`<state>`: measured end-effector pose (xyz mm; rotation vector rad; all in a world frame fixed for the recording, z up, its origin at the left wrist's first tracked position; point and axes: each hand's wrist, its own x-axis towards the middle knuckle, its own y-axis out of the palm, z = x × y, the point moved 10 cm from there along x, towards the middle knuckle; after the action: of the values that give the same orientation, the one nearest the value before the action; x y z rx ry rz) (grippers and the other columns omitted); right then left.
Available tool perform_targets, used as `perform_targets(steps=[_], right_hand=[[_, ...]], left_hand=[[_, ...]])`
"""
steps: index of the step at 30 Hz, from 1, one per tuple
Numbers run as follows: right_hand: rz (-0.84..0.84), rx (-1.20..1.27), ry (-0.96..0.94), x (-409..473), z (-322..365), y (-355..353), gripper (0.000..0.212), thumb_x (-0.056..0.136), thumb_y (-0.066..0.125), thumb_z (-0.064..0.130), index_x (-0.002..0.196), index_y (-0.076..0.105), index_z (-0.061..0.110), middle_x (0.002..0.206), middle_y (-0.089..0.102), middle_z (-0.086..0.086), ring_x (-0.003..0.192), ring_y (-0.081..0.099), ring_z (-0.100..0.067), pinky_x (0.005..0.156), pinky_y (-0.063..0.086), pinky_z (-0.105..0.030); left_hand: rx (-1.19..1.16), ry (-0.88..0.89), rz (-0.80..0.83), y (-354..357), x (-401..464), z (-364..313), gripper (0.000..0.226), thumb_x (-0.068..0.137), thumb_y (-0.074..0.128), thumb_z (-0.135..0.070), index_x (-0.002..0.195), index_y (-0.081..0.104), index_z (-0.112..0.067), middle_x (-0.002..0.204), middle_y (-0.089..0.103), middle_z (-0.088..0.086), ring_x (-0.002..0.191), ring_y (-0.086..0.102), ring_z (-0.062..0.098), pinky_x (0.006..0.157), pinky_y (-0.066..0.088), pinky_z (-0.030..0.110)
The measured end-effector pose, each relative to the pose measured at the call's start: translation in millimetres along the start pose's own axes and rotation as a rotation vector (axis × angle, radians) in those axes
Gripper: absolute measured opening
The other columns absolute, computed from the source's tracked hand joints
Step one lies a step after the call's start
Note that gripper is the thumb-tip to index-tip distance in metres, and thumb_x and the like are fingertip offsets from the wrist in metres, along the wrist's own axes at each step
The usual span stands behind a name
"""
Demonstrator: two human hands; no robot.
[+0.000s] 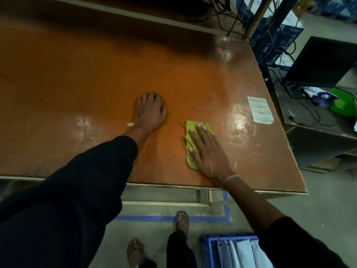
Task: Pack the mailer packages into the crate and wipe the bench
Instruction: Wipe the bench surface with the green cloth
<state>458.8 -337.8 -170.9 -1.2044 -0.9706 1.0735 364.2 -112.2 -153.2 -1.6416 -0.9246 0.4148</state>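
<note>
A white printed label (pixel 260 110) is stuck near the bench's right edge. Far right, a black monitor (pixel 320 62) stands beside a green bag (pixel 342 103). Blue tape (pixel 170 218) lines the floor.

One wide-angle view only, worn on the head, looking forward and steeply down. Close above the near edge of the orange bench (pixel 96 78), with both hands (pixel 150 111) within arm's reach at mid-frame. Far bench edge and a shelf (pixel 135 14) at the top, bent by the lens. Floor (pixel 158 227), feet (pixel 182 221) and a blue crate (pixel 205 248) along the bottom, right under the camera. To the right, a side table (pixel 316 130) beyond the bench corner.
</note>
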Motion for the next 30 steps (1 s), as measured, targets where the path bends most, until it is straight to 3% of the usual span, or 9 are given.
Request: perform_targets(steps=[2,5,6,9,11,15,21,25,30], right_hand=[[-0.009,-0.014,-0.008,17.1,-22.1,-2.5,0.062,0.106,0.018,0.052,0.161,0.013,0.025,0.169,0.006,-0.005,0.156,0.000,-0.021,0.127,0.003,-0.040],[-0.061,-0.011,0.351,43.2,-81.7,-10.9,0.066,0.103,0.016,0.053,0.160,0.019,0.020,0.167,0.013,-0.012,0.155,0.008,-0.028,0.126,0.009,-0.046],[-0.047,-0.012,0.340,52.1,-77.2,-8.2,0.066,0.104,0.017,0.053,0.160,0.018,0.019,0.167,0.013,-0.012,0.155,0.008,-0.028,0.126,0.010,-0.047],[0.014,-0.014,-0.054,68.6,-32.6,-2.0,0.062,0.106,0.020,0.052,0.161,0.012,0.025,0.169,0.005,-0.005,0.156,0.000,-0.022,0.127,0.006,-0.044],[0.043,-0.009,-0.155,81.1,-44.6,-2.0,0.062,0.106,0.020,0.054,0.161,0.011,0.028,0.169,0.004,-0.003,0.156,-0.002,-0.020,0.127,0.005,-0.043],[-0.018,0.017,0.250,132.4,-103.5,-8.9,0.071,0.100,0.010,0.059,0.160,0.018,0.022,0.168,0.010,-0.011,0.156,0.006,-0.027,0.126,0.009,-0.047],[0.050,0.000,-0.226,183.8,-53.9,-6.2,0.068,0.101,0.013,0.058,0.160,0.019,0.025,0.168,0.010,-0.005,0.156,0.006,-0.023,0.126,0.008,-0.044],[-0.004,0.011,0.202,240.2,-114.5,-6.2,0.070,0.101,0.012,0.057,0.161,0.016,0.021,0.168,0.009,-0.011,0.156,0.005,-0.029,0.126,0.008,-0.047],[0.064,-0.007,-0.230,276.2,-55.9,-1.0,0.064,0.105,0.016,0.055,0.161,0.015,0.025,0.169,0.006,-0.005,0.156,0.003,-0.024,0.126,0.005,-0.044]], left_hand=[[-0.003,0.002,0.000,-0.7,-0.1,0.1,0.040,0.101,0.045,-0.037,0.127,0.057,-0.010,0.134,0.051,0.014,0.121,0.045,0.035,0.098,0.038,0.049],[-0.013,-0.006,0.003,1.6,-1.1,1.8,0.040,0.101,0.046,-0.038,0.128,0.057,-0.011,0.135,0.051,0.012,0.123,0.045,0.034,0.101,0.037,0.049],[-0.032,-0.004,0.007,2.1,-0.8,2.6,0.040,0.101,0.047,-0.038,0.129,0.057,-0.012,0.135,0.051,0.011,0.124,0.044,0.033,0.101,0.037,0.049],[-0.083,0.020,0.006,-1.9,5.5,9.1,0.038,0.102,0.048,-0.036,0.131,0.057,-0.013,0.134,0.052,0.010,0.124,0.045,0.033,0.099,0.035,0.046],[-0.048,0.030,-0.023,-11.0,10.3,20.0,0.037,0.103,0.050,-0.035,0.131,0.058,-0.012,0.133,0.054,0.011,0.123,0.045,0.034,0.097,0.034,0.044],[0.002,-0.061,-0.052,-22.6,22.8,64.3,0.038,0.101,0.048,-0.038,0.129,0.056,-0.013,0.131,0.053,0.011,0.124,0.044,0.035,0.098,0.036,0.049],[0.058,-0.148,-0.070,-25.7,22.4,101.1,0.038,0.103,0.045,-0.040,0.130,0.054,-0.015,0.132,0.052,0.011,0.121,0.045,0.034,0.100,0.039,0.051],[0.077,-0.170,-0.079,-22.3,23.6,101.2,0.040,0.103,0.042,-0.043,0.129,0.053,-0.015,0.131,0.053,0.009,0.119,0.047,0.033,0.099,0.042,0.051],[0.070,-0.181,-0.080,-23.3,25.3,103.1,0.042,0.101,0.040,-0.045,0.128,0.053,-0.016,0.131,0.052,0.007,0.119,0.047,0.031,0.098,0.040,0.050]])
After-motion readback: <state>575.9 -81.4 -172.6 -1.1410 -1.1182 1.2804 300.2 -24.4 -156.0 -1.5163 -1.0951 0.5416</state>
